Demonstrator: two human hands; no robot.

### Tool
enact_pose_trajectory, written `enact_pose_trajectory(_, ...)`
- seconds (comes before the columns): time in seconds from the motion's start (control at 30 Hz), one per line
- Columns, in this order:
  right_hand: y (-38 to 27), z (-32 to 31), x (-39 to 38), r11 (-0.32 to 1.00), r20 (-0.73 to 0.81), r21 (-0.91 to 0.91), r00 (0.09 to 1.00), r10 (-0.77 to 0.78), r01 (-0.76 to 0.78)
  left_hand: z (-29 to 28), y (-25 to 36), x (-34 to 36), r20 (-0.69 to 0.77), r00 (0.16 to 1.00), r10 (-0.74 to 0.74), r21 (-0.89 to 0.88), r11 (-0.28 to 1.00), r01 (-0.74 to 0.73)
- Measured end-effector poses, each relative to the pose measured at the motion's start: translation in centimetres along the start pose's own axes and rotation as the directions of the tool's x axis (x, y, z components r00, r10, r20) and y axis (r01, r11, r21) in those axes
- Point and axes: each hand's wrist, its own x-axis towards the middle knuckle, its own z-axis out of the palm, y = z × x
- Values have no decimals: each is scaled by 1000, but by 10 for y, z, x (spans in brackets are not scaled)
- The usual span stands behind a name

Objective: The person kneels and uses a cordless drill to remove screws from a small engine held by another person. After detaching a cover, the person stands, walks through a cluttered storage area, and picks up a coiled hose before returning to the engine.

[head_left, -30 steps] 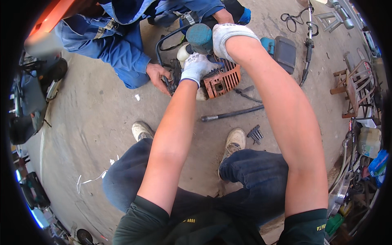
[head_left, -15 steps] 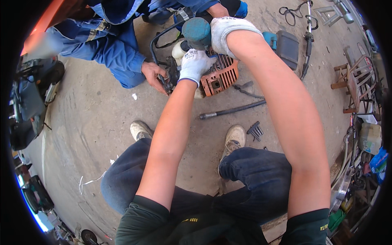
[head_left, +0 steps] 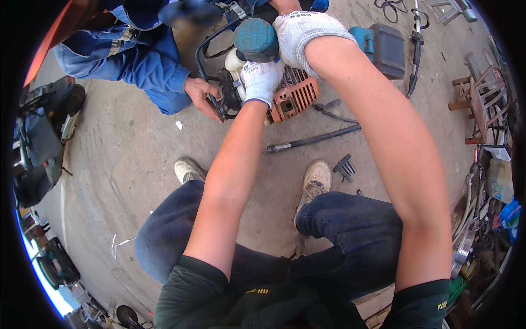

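and here, left hand (head_left: pixel 263 80) and right hand (head_left: pixel 300 37) meet the teal tool (head_left: pixel 256 39) over the orange engine (head_left: pixel 300 94), grips hidden, where a wobble could cause slipping!

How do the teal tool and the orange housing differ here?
The teal tool shows a rounded end; the orange housing has rows of slots. In view, the teal tool overlaps the left gloved hand; the orange housing is partly behind that hand. Both are close to it.
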Motion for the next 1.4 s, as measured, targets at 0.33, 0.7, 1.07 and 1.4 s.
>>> enact_pose_trajectory(0.33, 15, -19, -6, 995, 243, 12, 965, -103, 104, 2, -3, -4, 4, 996, 93, 95, 991, -93)
enact_pose_trajectory(0.7, 77, 30, 28, 939, 166, 131, 927, -338, 319, -31, 5, -9, 96, 989, -111, 34, 994, 108)
enact_pose_trajectory(1.07, 158, 129, -216, -186, 331, 938, 912, 242, -291, -80, 11, -31, 606, 789, 104, -702, 537, 468)
enact_pose_trajectory(1.4, 149, 267, -490, -607, 618, 760, 551, 561, -233, -82, -19, -7, 836, 507, 210, -549, 286, 785)
